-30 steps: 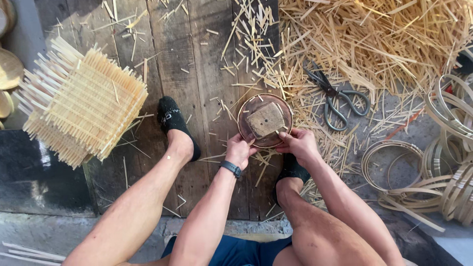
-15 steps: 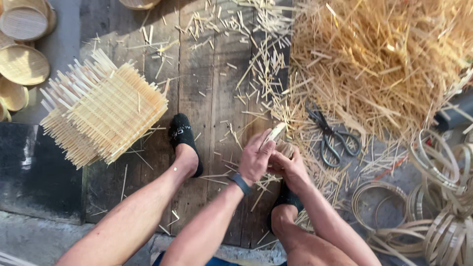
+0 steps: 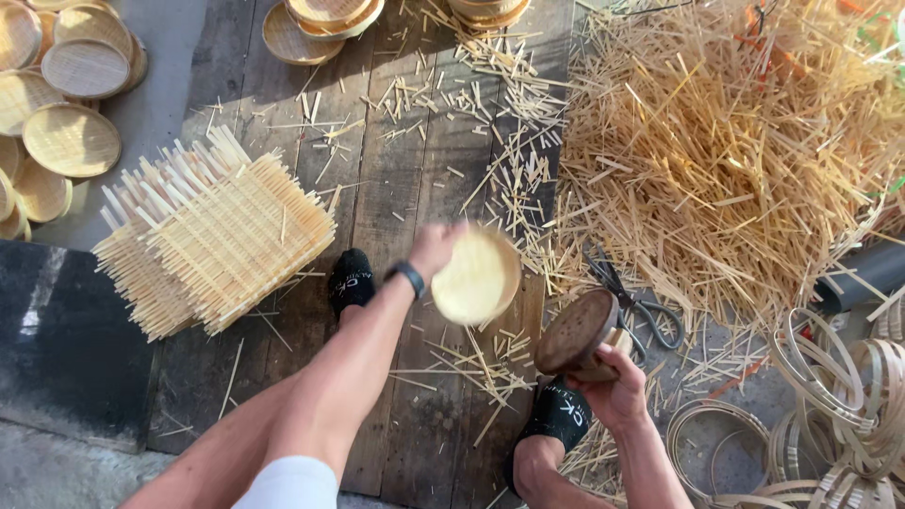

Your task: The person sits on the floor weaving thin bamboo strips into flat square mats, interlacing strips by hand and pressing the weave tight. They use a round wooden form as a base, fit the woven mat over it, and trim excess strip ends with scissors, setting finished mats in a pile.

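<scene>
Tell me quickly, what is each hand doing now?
Left hand: closed on a round woven bamboo tray, blurred.
Right hand: closed on a dark round wooden mould.

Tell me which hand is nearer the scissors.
Right. The right hand, gripping a dark round mould, sits just beside the scissors; the left hand, with a woven disc, is farther left.

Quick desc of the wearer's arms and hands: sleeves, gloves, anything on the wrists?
Both arms are bare to the edge of the frame, with no sleeves showing and no gloves. The left hand has a dark band with a small face, like a watch, on its wrist. The right hand and its wrist carry nothing. No rings can be made out.
</scene>
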Demonstrator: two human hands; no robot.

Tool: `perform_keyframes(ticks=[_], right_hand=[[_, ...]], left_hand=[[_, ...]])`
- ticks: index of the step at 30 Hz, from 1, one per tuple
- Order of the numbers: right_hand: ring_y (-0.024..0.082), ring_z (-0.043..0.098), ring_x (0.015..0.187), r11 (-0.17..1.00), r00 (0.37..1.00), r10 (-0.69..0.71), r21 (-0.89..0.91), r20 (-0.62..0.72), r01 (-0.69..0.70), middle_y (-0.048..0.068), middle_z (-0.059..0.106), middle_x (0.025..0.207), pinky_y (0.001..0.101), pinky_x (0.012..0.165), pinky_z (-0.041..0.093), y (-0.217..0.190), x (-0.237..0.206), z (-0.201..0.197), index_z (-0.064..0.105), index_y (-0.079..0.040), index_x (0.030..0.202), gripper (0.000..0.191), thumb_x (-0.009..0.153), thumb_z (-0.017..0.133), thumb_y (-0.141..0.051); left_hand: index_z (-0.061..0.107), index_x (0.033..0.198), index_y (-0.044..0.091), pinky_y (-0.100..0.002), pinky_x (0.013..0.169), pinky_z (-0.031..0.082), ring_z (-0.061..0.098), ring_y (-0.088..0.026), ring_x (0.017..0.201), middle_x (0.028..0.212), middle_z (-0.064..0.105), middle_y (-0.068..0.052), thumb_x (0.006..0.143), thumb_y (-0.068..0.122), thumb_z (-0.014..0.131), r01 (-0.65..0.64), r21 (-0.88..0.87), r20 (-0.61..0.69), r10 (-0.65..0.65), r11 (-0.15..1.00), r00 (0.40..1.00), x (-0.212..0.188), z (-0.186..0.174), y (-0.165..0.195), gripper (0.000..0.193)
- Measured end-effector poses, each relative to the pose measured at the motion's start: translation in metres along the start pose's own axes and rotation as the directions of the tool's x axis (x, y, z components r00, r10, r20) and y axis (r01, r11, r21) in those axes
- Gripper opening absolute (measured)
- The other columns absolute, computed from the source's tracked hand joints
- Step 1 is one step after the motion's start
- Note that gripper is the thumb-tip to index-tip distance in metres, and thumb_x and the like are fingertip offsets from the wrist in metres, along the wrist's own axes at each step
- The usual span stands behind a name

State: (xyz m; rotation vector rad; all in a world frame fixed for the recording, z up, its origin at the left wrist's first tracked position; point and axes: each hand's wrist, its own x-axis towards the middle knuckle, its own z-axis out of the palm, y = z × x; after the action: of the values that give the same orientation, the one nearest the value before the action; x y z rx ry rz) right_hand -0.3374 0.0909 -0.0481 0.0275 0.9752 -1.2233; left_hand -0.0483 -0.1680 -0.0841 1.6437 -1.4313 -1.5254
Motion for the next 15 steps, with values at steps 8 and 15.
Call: perform_keyframes(ticks=[8, 15], right_hand=[[0.025, 0.067, 0.090, 0.999, 0.996, 0.034, -0.024, -0.087, -0.036, 0.012, 0.071, 0.103, 0.0446, 0.070, 0.053, 0.018, 0.008, -0.024, 0.066, -0.006, 0.114, 0.033, 0.091, 0.063, -0.030], [0.026, 0.066, 0.109, 0.989, 0.991, 0.097, -0.122, 0.091, -0.085, 0.010, 0.073, 0.115, 0.0459, 0.100, 0.049, 0.030, 0.012, 0.030, 0.059, -0.003, 0.129, 0.048, 0.090, 0.053, -0.031]], left_hand=[[0.059, 0.117, -0.009, -0.041, 0.082, 0.065, 0.077, -0.028, 0.085, 0.100, 0.077, -0.024, 0.095, 0.055, 0.060, 0.017, -0.759, 0.174, 0.177, 0.651, 0.969, 0.057, -0.013, 0.153, 0.068], [0.070, 0.111, 0.006, -0.044, 0.074, 0.058, 0.068, -0.025, 0.084, 0.093, 0.069, -0.012, 0.099, 0.069, 0.044, 0.532, 0.119, 0.452, -0.523, 0.838, 0.723, -0.092, 0.086, 0.000, 0.070]])
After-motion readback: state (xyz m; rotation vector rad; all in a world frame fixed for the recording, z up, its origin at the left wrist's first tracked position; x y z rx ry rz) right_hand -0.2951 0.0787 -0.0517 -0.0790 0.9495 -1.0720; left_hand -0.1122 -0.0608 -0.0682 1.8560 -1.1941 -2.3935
